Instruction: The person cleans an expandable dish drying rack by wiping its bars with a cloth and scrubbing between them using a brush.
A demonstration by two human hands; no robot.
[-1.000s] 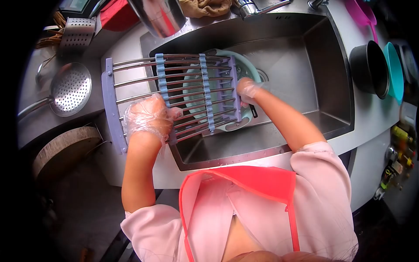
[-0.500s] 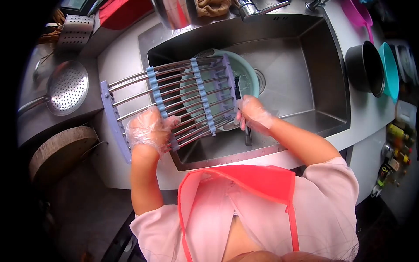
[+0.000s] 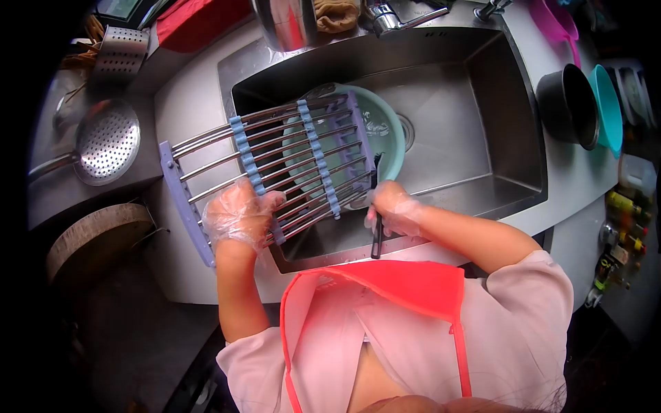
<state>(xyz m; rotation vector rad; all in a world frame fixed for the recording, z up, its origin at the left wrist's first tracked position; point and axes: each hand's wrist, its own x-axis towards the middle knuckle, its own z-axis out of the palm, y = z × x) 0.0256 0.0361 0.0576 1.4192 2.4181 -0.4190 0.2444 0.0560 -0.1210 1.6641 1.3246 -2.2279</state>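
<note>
Both my hands wear clear plastic gloves. My left hand (image 3: pixel 241 210) is closed around the near-left part of a metal-barred dish rack (image 3: pixel 275 165) with purple ends and light blue connectors. The rack slants over the left side of the sink (image 3: pixel 447 124). In my right hand (image 3: pixel 396 206), beside the rack's right end, is a slim black-handled brush (image 3: pixel 376 237), its handle pointing toward me. The brush's head is mostly hidden at the rack's purple end. Beneath the rack a pale green basin (image 3: pixel 391 127) of water stands in the sink.
A faucet (image 3: pixel 389 17) is behind the sink. On the right stand a black pot (image 3: pixel 561 103), a turquoise bowl (image 3: pixel 606 110) and a pink ladle-like item (image 3: pixel 554 20). A perforated skimmer (image 3: pixel 107 141) and a round wooden board (image 3: pixel 96 237) are on the left.
My right hand and the brush have shifted slightly toward me and left, and the handle is now more upright in view. The rack has tilted slightly; my left hand keeps its grip.
</note>
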